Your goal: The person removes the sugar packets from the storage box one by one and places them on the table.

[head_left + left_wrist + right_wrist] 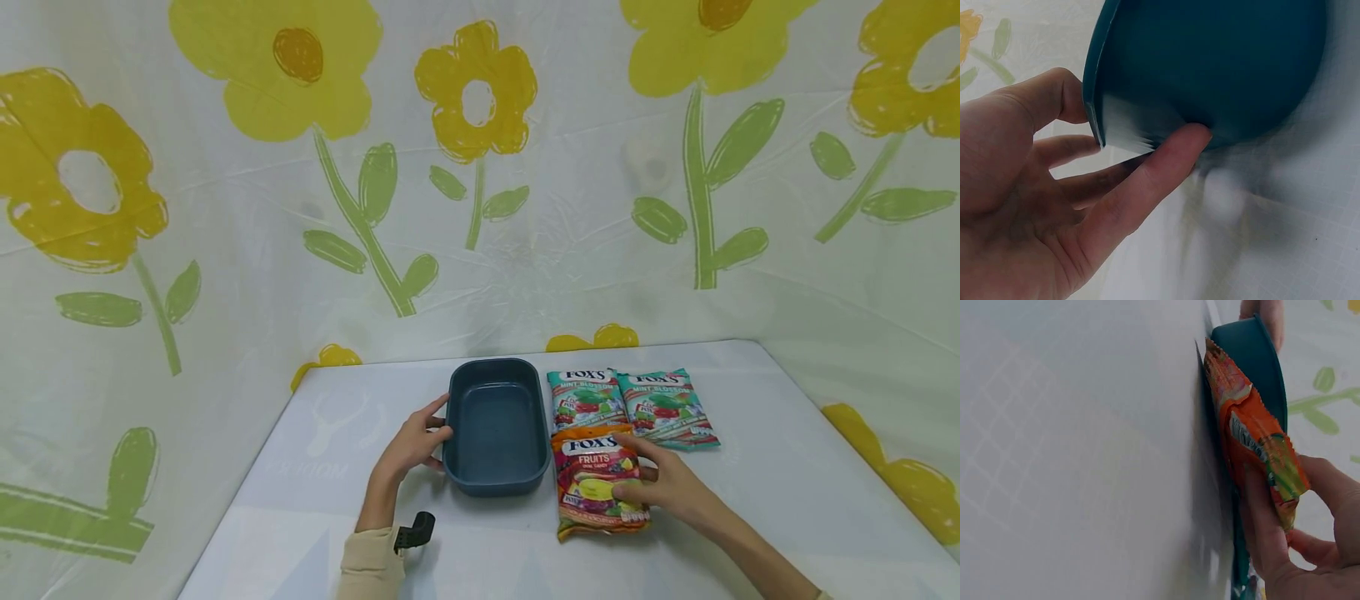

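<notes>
A dark teal rectangular container (497, 433) stands on the table with its hollow side up. My left hand (411, 440) holds its left wall, thumb at the rim. In the left wrist view, the fingers (1147, 187) lie against the container's outer side (1210, 69). Right of the container, my right hand (663, 479) grips an orange and red Fox's Fruits candy bag (596, 487) by its right side. The right wrist view shows this candy bag (1254, 425) edge-on, between thumb and fingers, with the container behind it.
Two green Fox's Mint Blossom candy bags lie side by side behind the orange one: the left bag (587, 398) partly behind it, the right bag (667, 408) near the right fingers. A flower-patterned sheet (525, 292) rises behind the white table (300, 517).
</notes>
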`<action>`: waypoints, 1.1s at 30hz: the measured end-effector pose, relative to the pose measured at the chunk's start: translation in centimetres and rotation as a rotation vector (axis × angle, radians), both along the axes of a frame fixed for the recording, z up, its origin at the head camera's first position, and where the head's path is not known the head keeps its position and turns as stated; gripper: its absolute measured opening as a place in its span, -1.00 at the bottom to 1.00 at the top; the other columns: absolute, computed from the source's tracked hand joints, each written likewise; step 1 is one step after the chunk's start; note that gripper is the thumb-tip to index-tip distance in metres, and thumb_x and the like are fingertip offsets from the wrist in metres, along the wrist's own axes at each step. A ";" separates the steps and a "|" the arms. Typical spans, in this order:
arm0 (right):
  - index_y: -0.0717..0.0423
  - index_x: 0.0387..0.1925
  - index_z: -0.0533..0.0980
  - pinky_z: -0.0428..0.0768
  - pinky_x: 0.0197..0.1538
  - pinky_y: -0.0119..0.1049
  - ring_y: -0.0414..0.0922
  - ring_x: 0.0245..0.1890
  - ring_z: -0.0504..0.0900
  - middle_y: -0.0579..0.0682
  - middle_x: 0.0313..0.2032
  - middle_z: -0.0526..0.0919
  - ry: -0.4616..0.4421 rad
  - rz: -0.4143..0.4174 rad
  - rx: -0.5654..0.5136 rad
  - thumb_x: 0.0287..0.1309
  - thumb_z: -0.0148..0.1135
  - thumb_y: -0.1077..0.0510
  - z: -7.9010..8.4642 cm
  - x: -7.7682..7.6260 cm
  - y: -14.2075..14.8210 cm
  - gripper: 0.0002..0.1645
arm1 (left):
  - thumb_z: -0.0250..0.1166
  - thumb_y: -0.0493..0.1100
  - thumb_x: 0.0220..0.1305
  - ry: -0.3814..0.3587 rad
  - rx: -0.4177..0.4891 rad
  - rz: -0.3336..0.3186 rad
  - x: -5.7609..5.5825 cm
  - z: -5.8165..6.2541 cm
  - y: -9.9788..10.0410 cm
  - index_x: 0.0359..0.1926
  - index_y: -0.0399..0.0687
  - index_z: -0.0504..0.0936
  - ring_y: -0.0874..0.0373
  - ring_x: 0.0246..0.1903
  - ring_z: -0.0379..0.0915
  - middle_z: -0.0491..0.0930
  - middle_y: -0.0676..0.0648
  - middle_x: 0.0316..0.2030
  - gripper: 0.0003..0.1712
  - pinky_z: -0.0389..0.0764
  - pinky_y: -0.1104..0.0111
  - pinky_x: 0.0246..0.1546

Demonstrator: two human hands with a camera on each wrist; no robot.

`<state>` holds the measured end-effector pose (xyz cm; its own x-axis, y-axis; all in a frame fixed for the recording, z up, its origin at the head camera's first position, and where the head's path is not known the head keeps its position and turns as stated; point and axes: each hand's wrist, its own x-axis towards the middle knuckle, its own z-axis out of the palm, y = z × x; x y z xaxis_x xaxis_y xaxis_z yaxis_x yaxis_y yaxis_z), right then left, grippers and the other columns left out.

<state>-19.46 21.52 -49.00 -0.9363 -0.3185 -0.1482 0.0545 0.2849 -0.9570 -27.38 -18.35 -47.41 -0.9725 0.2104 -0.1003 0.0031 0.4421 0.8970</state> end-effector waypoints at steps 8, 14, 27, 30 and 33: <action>0.19 0.39 0.27 0.68 -0.24 -0.26 0.00 -0.12 0.66 0.38 0.20 0.44 0.152 -0.076 0.392 -0.04 0.48 -0.10 0.1 0.3 -0.1 0.02 | 0.16 -0.26 0.23 0.000 0.002 -0.002 -0.1 0.0 0.0 0.50 0.01 0.17 -0.06 -0.14 0.62 0.49 -0.42 0.18 -0.20 0.74 0.18 -0.57; 0.20 0.32 0.36 0.68 -0.26 -0.21 -0.01 -0.13 0.65 0.36 0.17 0.47 0.206 -0.132 0.544 -0.10 0.50 -0.17 0.4 0.7 -0.1 0.01 | 0.16 -0.26 0.24 0.000 0.002 0.000 0.0 0.0 0.0 0.50 0.01 0.17 -0.06 -0.13 0.62 0.49 -0.42 0.17 -0.20 0.74 0.18 -0.57; 0.19 0.28 0.41 0.63 -0.33 -0.29 -0.05 -0.14 0.61 0.23 0.06 0.53 0.203 -0.126 0.585 -0.13 0.51 -0.20 0.5 0.6 0.1 -0.01 | 0.15 -0.26 0.24 -0.006 -0.001 0.008 0.0 -0.1 0.0 0.50 0.01 0.17 -0.09 -0.10 0.61 0.48 -0.42 0.18 -0.21 0.74 0.19 -0.56; 0.18 0.27 0.42 0.64 -0.32 -0.25 -0.01 -0.14 0.62 0.26 0.08 0.54 0.259 -0.131 0.597 -0.10 0.48 -0.21 0.6 0.7 0.0 -0.05 | 0.15 -0.25 0.25 -0.007 -0.001 0.005 0.0 -0.1 -0.1 0.50 0.02 0.17 -0.09 -0.11 0.62 0.48 -0.42 0.18 -0.21 0.74 0.19 -0.56; 0.13 0.27 0.42 0.70 -0.22 -0.08 0.13 -0.05 0.62 0.31 0.15 0.52 0.339 -0.153 0.592 0.00 0.41 -0.24 0.7 0.5 0.0 -0.12 | 0.17 -0.20 0.30 -0.007 -0.011 0.006 0.0 0.1 -0.1 0.50 0.03 0.17 -0.10 -0.08 0.62 0.48 -0.41 0.19 -0.23 0.73 0.18 -0.56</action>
<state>-19.00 21.51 -48.29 -0.9895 -0.1347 0.0519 -0.1380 0.7767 -0.6146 -27.38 -18.50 -47.33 -0.9729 0.2036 -0.1098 -0.0061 0.4517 0.8921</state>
